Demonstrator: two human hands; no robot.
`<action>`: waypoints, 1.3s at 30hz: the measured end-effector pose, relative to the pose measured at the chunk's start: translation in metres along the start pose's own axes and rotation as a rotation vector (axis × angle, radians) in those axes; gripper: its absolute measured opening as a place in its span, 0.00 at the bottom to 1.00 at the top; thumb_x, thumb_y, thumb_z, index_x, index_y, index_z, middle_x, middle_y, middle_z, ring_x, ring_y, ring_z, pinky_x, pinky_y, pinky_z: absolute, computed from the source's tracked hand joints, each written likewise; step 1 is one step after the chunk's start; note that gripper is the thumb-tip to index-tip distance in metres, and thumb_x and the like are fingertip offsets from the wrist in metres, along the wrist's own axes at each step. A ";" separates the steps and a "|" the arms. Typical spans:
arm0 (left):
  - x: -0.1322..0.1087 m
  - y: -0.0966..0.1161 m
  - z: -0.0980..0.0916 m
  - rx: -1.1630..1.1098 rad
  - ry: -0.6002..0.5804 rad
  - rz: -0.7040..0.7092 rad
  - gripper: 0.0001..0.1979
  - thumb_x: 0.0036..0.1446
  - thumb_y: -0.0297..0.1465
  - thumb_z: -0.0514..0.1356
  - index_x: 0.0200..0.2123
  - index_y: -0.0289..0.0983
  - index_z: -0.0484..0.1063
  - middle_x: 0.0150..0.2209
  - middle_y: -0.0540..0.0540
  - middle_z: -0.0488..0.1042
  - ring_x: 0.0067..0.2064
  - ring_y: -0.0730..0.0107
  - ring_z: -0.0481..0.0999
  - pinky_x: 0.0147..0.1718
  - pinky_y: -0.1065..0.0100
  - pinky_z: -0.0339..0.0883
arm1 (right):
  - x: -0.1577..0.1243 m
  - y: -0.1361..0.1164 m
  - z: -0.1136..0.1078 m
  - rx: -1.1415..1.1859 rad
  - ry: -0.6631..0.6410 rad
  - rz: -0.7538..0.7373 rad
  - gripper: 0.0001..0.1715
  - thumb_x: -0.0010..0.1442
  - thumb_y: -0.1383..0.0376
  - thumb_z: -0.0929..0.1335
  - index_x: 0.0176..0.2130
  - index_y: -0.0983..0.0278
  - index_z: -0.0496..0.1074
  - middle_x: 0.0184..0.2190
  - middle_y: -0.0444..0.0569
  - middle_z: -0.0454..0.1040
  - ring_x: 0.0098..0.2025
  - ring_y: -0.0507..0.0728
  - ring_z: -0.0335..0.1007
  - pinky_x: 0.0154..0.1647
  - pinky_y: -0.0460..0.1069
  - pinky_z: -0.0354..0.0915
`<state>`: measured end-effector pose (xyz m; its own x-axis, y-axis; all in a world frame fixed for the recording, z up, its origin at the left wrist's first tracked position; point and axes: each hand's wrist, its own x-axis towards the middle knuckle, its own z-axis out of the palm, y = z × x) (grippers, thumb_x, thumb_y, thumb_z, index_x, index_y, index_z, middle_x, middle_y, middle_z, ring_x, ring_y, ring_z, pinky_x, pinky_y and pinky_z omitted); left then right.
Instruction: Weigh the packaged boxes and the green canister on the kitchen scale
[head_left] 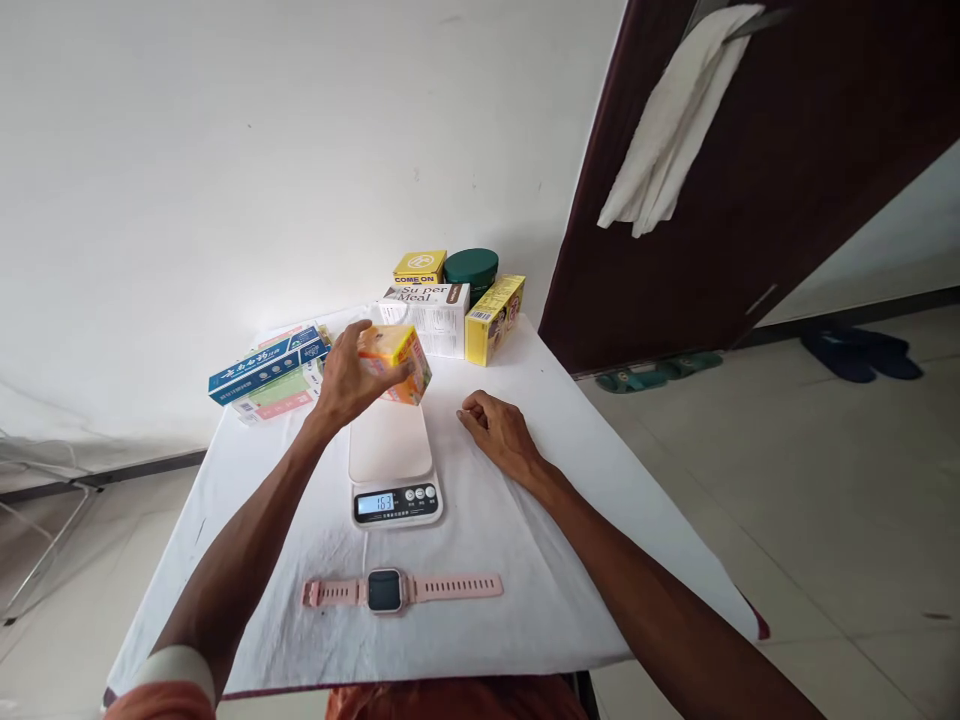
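Note:
My left hand [351,380] grips an orange and yellow box [394,350] at the far end of a white kitchen scale [390,445]. The lit display of the scale reads 163. Whether the box touches the plate cannot be made out. To the right of the scale, my right hand [495,428] rests by the white cloth with its fingers curled in and nothing visible in them. A pink smartwatch [385,590] lies stretched out in front of the scale.
Behind are a white box [431,325], a yellow COME ON box [420,267], a green round container [471,266] and a yellow box [493,320]. Stacked boxes, a blue one [270,365] on top, lie at the left of the cloth-covered table [585,560].

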<state>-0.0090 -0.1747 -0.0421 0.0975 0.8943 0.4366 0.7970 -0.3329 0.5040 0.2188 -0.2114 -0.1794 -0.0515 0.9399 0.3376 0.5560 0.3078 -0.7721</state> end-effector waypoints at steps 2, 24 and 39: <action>0.019 0.008 0.020 -0.006 -0.044 -0.010 0.38 0.47 0.42 0.73 0.58 0.39 0.65 0.55 0.37 0.76 0.56 0.50 0.77 0.54 0.52 0.71 | 0.000 0.001 0.001 0.002 0.001 0.009 0.06 0.63 0.60 0.65 0.34 0.59 0.67 0.28 0.44 0.75 0.31 0.55 0.71 0.36 0.49 0.63; 0.033 -0.058 0.009 0.276 -0.018 0.091 0.35 0.60 0.42 0.66 0.65 0.38 0.59 0.62 0.32 0.66 0.62 0.45 0.67 0.59 0.47 0.62 | -0.005 0.010 -0.001 -0.100 -0.066 -0.025 0.17 0.61 0.48 0.64 0.37 0.57 0.70 0.29 0.48 0.78 0.30 0.61 0.74 0.35 0.55 0.69; 0.016 -0.203 -0.115 0.424 -0.169 -0.251 0.22 0.51 0.39 0.68 0.48 0.40 0.69 0.48 0.40 0.70 0.55 0.47 0.69 0.56 0.49 0.60 | -0.004 0.005 0.001 -0.087 -0.038 0.014 0.16 0.60 0.49 0.65 0.36 0.57 0.71 0.29 0.48 0.79 0.30 0.60 0.75 0.35 0.54 0.71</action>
<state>-0.2377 -0.1270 -0.0512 -0.0612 0.9785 0.1971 0.9762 0.0175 0.2162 0.2214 -0.2131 -0.1854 -0.0742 0.9495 0.3050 0.6269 0.2822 -0.7262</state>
